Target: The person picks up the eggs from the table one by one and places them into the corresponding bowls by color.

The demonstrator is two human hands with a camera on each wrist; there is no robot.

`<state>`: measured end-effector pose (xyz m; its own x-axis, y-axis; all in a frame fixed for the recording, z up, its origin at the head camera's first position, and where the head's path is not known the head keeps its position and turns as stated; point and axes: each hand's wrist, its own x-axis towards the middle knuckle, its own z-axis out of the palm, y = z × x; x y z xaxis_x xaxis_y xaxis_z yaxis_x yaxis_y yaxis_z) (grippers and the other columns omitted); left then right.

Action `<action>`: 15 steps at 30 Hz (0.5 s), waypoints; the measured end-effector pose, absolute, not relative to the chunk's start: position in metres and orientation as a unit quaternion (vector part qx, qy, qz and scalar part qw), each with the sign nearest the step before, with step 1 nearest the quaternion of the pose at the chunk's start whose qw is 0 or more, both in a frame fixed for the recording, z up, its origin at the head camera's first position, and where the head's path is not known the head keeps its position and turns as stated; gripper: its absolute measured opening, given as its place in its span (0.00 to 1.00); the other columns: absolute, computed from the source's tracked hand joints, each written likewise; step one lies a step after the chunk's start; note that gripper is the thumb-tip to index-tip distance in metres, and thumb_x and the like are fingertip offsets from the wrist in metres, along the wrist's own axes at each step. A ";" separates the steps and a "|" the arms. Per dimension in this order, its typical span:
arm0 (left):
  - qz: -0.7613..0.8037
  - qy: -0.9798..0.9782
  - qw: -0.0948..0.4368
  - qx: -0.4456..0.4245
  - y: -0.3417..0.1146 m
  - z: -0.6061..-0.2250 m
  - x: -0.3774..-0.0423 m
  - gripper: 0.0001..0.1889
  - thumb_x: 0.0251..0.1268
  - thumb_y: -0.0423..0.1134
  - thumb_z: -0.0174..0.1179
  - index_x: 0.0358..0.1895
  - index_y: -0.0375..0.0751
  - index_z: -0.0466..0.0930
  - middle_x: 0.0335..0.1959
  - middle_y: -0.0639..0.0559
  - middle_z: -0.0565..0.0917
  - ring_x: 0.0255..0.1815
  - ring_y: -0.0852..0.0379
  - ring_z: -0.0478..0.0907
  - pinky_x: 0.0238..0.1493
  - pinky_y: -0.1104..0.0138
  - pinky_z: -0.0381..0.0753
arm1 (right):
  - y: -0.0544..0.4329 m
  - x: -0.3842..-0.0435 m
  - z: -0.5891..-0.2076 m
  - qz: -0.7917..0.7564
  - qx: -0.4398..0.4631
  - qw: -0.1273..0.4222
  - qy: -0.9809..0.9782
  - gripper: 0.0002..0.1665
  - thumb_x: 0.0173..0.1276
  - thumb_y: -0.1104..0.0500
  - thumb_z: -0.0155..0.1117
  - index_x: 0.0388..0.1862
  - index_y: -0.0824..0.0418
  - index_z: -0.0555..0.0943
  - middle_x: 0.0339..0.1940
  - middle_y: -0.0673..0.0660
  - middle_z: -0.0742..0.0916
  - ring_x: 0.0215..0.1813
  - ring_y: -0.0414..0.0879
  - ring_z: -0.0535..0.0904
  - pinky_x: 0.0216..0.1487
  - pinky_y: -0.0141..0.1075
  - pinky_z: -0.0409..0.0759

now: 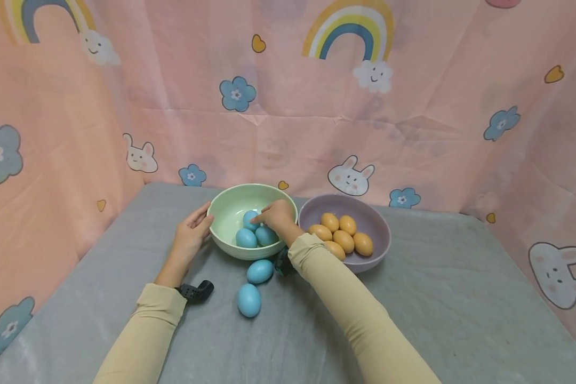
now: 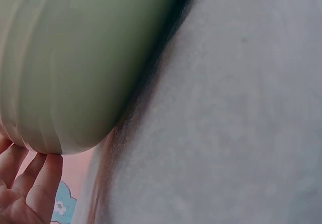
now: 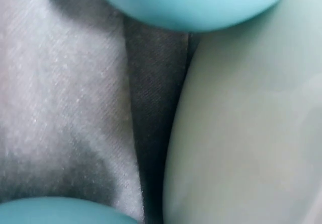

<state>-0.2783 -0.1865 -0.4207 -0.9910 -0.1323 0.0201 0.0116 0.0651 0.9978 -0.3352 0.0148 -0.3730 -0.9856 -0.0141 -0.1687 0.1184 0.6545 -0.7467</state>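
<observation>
A light green bowl (image 1: 230, 205) stands at the back of the table with three blue eggs inside. On its left side my left hand (image 1: 192, 232) holds the rim, and in the left wrist view the fingers (image 2: 45, 181) touch the outer wall. My right hand (image 1: 279, 217) reaches over the near right rim and pinches the farthest blue egg (image 1: 250, 220) inside the bowl. Two more blue eggs lie on the table: one (image 1: 260, 271) close to the bowl, the other (image 1: 249, 300) nearer to me. The right wrist view shows no hand, only eggs and the bowl's wall (image 3: 246, 123).
A purple bowl (image 1: 381, 242) with several orange-brown eggs (image 1: 343, 241) stands right beside the green bowl, partly behind my right sleeve. Grey cloth covers the table (image 1: 461, 298). A pink patterned curtain (image 1: 288, 133) hangs behind and at the sides.
</observation>
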 end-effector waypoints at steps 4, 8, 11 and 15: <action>-0.684 -0.726 0.051 0.041 -0.186 -0.421 -0.278 0.28 0.77 0.42 0.53 0.77 0.46 0.61 0.78 0.49 0.63 0.76 0.54 0.66 0.68 0.69 0.75 | 0.016 -0.333 -0.370 -0.410 0.014 0.057 0.910 0.23 0.55 0.56 0.80 0.48 0.64 0.88 0.49 0.59 0.90 0.57 0.50 0.83 0.58 0.38 0.85; -0.686 -0.725 0.051 0.040 -0.186 -0.422 -0.279 0.28 0.77 0.42 0.53 0.77 0.46 0.61 0.77 0.50 0.64 0.75 0.54 0.66 0.68 0.68 0.75 | 0.021 -0.325 -0.361 -0.448 0.002 0.052 0.893 0.22 0.57 0.55 0.78 0.49 0.62 0.88 0.52 0.58 0.89 0.55 0.51 0.85 0.57 0.40 0.86; -0.686 -0.725 0.051 0.038 -0.187 -0.422 -0.279 0.28 0.77 0.42 0.53 0.77 0.46 0.61 0.78 0.49 0.63 0.76 0.54 0.65 0.68 0.68 0.75 | 0.027 -0.314 -0.353 -0.491 -0.010 0.064 0.869 0.21 0.58 0.55 0.78 0.50 0.62 0.88 0.52 0.58 0.89 0.51 0.51 0.87 0.55 0.39 0.87; -0.686 -0.725 0.052 0.036 -0.187 -0.421 -0.279 0.28 0.77 0.42 0.53 0.77 0.45 0.60 0.78 0.48 0.63 0.76 0.53 0.65 0.69 0.67 0.74 | 0.036 -0.293 -0.344 -0.560 -0.025 0.086 0.823 0.22 0.59 0.58 0.77 0.51 0.64 0.87 0.54 0.59 0.88 0.52 0.50 0.87 0.55 0.36 0.88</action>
